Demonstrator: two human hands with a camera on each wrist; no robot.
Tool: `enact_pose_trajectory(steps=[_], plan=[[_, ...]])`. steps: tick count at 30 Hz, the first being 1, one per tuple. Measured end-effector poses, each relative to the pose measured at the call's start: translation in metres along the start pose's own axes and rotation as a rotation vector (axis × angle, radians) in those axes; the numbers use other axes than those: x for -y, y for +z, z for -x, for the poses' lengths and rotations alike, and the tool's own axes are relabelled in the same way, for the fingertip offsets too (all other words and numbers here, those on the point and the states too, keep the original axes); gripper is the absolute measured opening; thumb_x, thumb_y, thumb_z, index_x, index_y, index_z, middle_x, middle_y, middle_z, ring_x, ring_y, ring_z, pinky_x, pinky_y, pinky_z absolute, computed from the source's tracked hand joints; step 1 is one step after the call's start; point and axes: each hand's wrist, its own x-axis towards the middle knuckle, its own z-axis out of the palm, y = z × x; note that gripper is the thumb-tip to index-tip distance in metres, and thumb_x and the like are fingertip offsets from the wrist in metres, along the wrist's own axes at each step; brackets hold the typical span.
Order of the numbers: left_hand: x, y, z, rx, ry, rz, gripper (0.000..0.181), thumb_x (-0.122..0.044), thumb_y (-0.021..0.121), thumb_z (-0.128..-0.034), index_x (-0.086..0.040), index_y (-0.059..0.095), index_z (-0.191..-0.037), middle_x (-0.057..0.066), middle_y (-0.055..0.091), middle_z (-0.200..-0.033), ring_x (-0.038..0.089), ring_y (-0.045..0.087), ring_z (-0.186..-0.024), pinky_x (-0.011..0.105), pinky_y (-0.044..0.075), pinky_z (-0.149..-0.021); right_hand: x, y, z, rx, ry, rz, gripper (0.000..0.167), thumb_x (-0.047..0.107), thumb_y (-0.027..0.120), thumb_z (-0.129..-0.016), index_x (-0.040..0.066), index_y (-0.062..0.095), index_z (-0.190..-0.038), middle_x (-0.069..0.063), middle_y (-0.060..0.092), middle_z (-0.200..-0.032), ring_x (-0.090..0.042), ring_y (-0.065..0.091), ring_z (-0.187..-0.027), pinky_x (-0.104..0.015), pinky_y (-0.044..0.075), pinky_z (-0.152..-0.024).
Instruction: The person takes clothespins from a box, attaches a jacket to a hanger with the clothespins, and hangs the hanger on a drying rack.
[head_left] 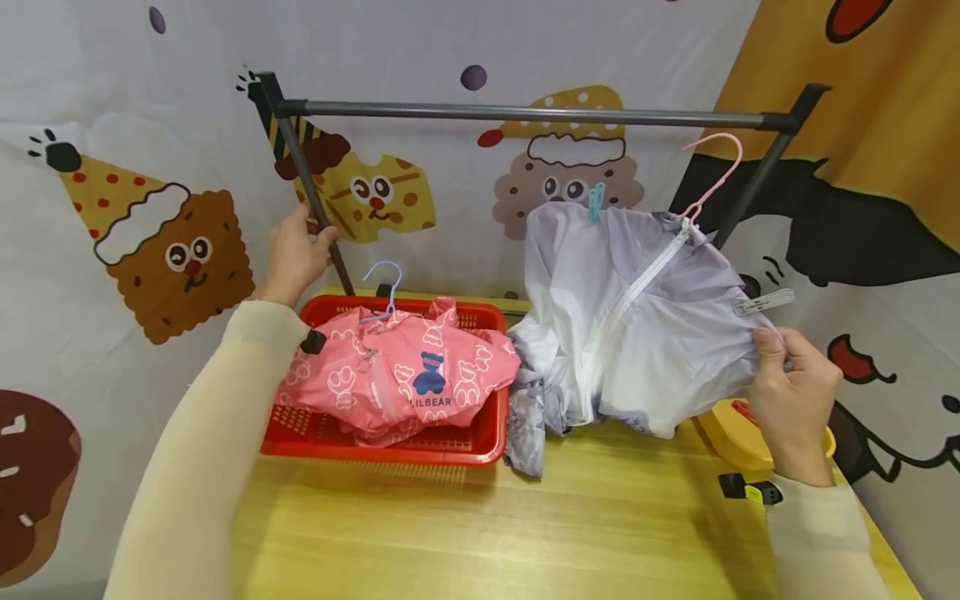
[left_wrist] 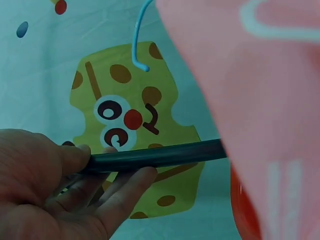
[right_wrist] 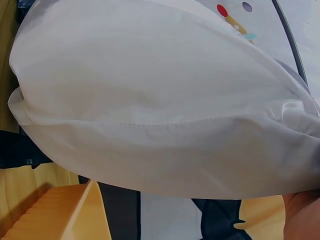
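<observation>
My left hand point(head_left: 298, 257) holds the dark left post point(left_wrist: 160, 156) of a clothes rack between thumb and fingers. A thin white-and-lilac zip jacket point(head_left: 645, 325) sits on a pink hanger point(head_left: 726, 175); the hook appears just below the rack's rail point(head_left: 525, 112), off it. My right hand point(head_left: 797, 392) pinches the jacket's right shoulder at the hanger's end. A blue clothespin point(head_left: 596, 202) and a pale clothespin point(head_left: 765, 302) are clipped on the jacket's shoulders. In the right wrist view the jacket's fabric point(right_wrist: 150, 90) hides most of that hand.
A red basket point(head_left: 450, 456) holds a pink printed jacket point(head_left: 397, 375) with a blue hanger point(head_left: 393, 287). A yellow container point(head_left: 731, 437) stands at the right, partly behind my right hand. All rest on a wooden table point(head_left: 480, 533) before a cartoon-printed cloth point(head_left: 450, 42).
</observation>
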Motion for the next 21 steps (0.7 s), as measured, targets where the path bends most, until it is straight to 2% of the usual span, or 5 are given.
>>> enact_pose_trajectory(steps=[12, 21], plan=[[0.0041, 0.0016, -0.0022, 0.001, -0.028, -0.018, 0.047, -0.034, 0.056, -0.1238, -0.006, 0.053, -0.161, 0.028, 0.069, -0.159, 0.046, 0.075, -0.134, 0.06, 0.062, -0.118, -0.0013, -0.0009, 0.0012, 0.012, -0.005, 0.013, 0.027, 0.011, 0.072, -0.116, -0.014, 0.081, -0.112, 0.046, 0.059, -0.09, 0.016, 0.054, -0.074, 0.002, 0.046, -0.073], [0.0035, 0.0026, -0.0033, -0.001, -0.038, -0.015, 0.047, -0.034, 0.055, -0.1242, -0.008, 0.053, -0.163, 0.027, 0.068, -0.16, 0.046, 0.074, -0.136, 0.06, 0.062, -0.119, 0.0001, -0.0005, 0.0015, 0.007, -0.007, 0.016, 0.029, 0.013, 0.072, -0.117, -0.014, 0.08, -0.111, 0.044, 0.058, -0.088, 0.014, 0.052, -0.073, 0.0, 0.043, -0.071]])
